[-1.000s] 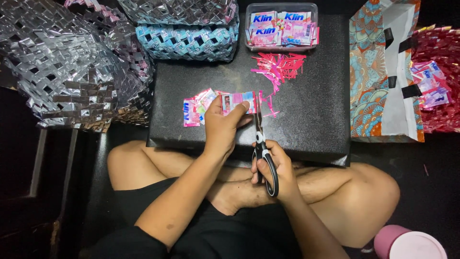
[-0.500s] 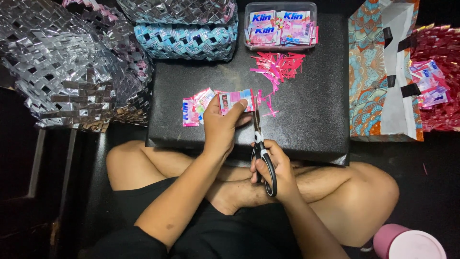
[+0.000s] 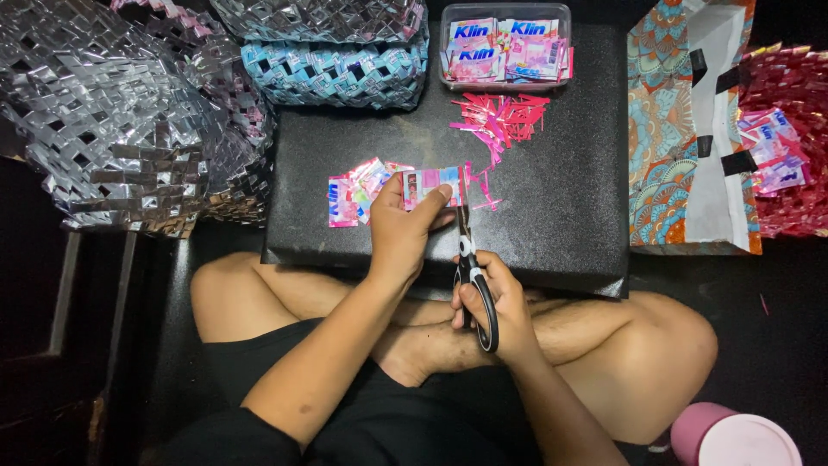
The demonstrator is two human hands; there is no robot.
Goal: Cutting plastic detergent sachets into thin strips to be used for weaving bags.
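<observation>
My left hand (image 3: pixel 399 231) pinches a small pink and blue sachet wrapper (image 3: pixel 431 183) flat over the black board (image 3: pixel 552 207). My right hand (image 3: pixel 496 306) grips black-handled scissors (image 3: pixel 470 259), whose blades point up along the wrapper's right edge. Thin pink offcuts (image 3: pixel 481 185) lie just right of the blades. A small pile of cut wrappers (image 3: pixel 354 194) rests left of my left hand.
A clear tub of wrappers (image 3: pixel 504 45) and a heap of pink strips (image 3: pixel 500 116) sit at the board's far edge. Woven silver and blue baskets (image 3: pixel 336 65) stand at upper left, a patterned bag (image 3: pixel 690 129) at right, a pink lidded cup (image 3: pixel 733 436) by my right knee.
The wrapper has shifted slightly in my left hand and the scissors' blades have closed along its right edge. Both hands otherwise stay in place.
</observation>
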